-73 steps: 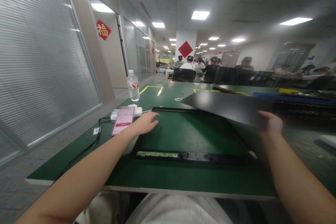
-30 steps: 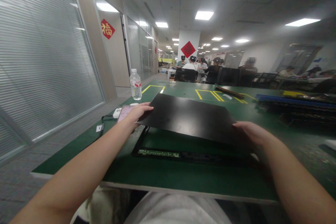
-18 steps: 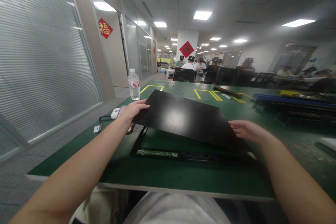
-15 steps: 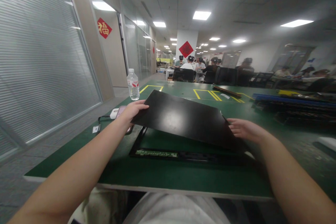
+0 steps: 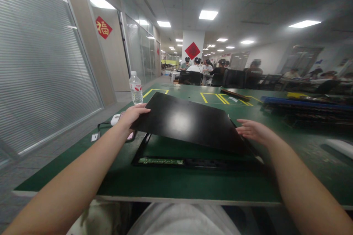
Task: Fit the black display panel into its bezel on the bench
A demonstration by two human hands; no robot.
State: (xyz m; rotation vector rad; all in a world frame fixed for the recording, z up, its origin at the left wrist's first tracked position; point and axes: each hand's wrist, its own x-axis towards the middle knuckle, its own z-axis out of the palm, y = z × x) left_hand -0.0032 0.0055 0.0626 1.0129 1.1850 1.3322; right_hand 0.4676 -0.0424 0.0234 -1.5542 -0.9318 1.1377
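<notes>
Black flat glossy panel (image 5: 187, 123) is hovering tilted over the black rectangular frame (image 5: 190, 162); left hand (image 5: 131, 114) grip is pinching its 9 o'clock edge, right hand (image 5: 253, 132) is open at 3 o'clock; lowering needs aligned edges.

Water bottle (image 5: 136, 88), phone (image 5: 129, 135), seated people (image 5: 209, 69) beyond

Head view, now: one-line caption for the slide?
Left hand holds a black panel tilted above a black frame on the green table; right hand open at its right edge.
</notes>
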